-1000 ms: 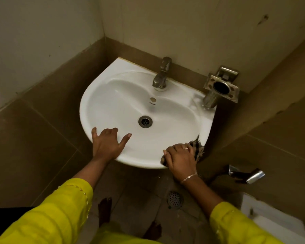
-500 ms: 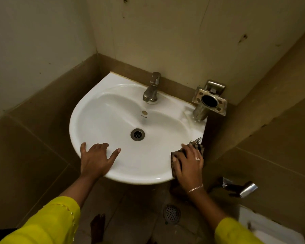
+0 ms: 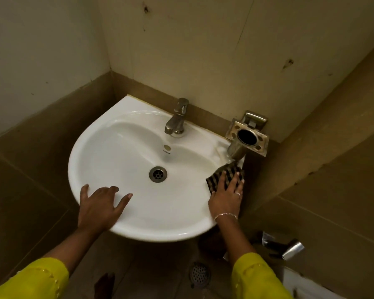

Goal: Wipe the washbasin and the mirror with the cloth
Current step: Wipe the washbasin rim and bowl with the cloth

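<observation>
Corner washroom, beige walls above brown tile.

Item 1: washbasin (image 3: 91, 134), white, wall-mounted, with tap (image 3: 176, 119) at the back and drain (image 3: 158, 174) at the centre.

Item 2: cloth (image 3: 219, 175), dark checked, on the basin's right rim, just in front of the metal holder (image 3: 246, 137) fixed to the wall.

Item 3: right hand (image 3: 225, 199), fingers straight and laid flat on the cloth, pressing it to the rim; nothing pinched.

Item 4: left hand (image 3: 99, 206), fingers spread, palm resting on the front-left rim, holding nothing.

Mirror: not in view, presumably not yet wiped.

Risks, as judged:
1. The cloth is pressed rather than gripped and sits at the outer edge, so a quick stroke could send it off the rim to the floor.
2. A stroke carried further back could snag the cloth, or knock the fingers, on the holder.
3. Weight leaned through the left hand could slip on the glossy rim.
</observation>
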`<state>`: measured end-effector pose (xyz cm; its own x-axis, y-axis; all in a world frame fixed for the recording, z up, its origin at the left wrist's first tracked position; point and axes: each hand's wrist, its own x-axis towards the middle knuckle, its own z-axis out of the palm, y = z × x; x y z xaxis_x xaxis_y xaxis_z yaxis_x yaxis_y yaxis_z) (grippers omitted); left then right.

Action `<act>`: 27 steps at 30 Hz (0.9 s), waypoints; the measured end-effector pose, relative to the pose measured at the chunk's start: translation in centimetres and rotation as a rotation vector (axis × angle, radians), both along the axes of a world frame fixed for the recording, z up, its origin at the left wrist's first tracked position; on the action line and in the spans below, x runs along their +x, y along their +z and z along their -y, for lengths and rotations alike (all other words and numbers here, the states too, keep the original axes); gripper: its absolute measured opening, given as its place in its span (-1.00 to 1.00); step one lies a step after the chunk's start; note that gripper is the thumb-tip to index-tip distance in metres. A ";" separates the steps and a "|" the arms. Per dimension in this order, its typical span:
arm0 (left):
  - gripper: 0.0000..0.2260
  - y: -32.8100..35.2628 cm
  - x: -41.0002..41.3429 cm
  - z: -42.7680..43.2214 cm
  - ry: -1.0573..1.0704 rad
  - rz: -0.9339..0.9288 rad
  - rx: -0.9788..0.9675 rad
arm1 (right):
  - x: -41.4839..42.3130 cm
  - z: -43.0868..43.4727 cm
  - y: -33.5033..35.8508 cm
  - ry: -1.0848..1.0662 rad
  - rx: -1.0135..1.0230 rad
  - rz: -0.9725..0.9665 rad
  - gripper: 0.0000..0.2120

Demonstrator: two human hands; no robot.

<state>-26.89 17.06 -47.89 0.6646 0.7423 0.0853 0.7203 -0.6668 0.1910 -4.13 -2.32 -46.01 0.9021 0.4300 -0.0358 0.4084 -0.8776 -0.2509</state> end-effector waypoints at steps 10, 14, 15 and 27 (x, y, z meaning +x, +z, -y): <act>-0.42 0.1 0.2 0.2 0.007 0.029 0.028 | 5.9 -3.8 0.8 0.015 -0.094 0.062 -0.44; -0.37 0.1 0.1 0.1 -0.002 0.012 0.026 | 6.5 -6.3 0.6 -0.022 -0.075 0.050 -0.42; -0.33 0.2 0.1 0.1 -0.008 0.010 0.030 | 6.6 -6.9 0.5 -0.040 -0.070 0.045 -0.41; -0.35 0.5 0.1 0.0 -0.013 -0.001 0.024 | 7.5 -13.7 0.3 -0.170 0.096 0.002 -0.38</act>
